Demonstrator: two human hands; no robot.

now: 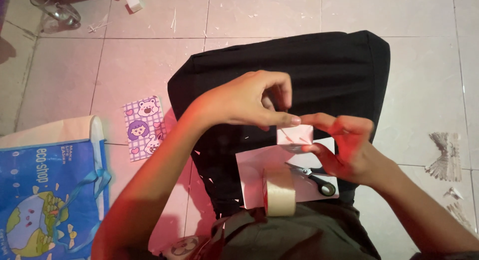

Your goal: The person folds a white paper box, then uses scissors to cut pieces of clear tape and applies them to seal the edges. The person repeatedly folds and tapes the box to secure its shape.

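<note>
My left hand point(249, 98): fingers curled, thumb and forefinger pinching the top edge of a small folded piece of white paper point(295, 135).
My right hand point(347, 148): fingers bent, pinching the same paper from its right side; both hands grip it together.
Where the paper is: held in the air just above my lap, over a black cloth point(299, 65) spread across my knees.
On my lap: a flat white sheet point(254, 170), a roll of beige tape point(279, 190) standing on edge, and small black-handled scissors point(312, 177) lying on the sheet.
Risk: the paper looks thin and small, so I judge a hard pinch could crease or tear it, and a loose one could let it slip.
Risk: the tape roll is round and upright; a shift of my knee could roll it off.
Risk: the scissors lie close under my right hand and might be knocked.
Textures: smooth pale floor tiles point(149, 60) littered with paper slivers; a glossy cartoon sticker sheet point(143, 128); a shiny blue shopping bag point(50, 200).
</note>
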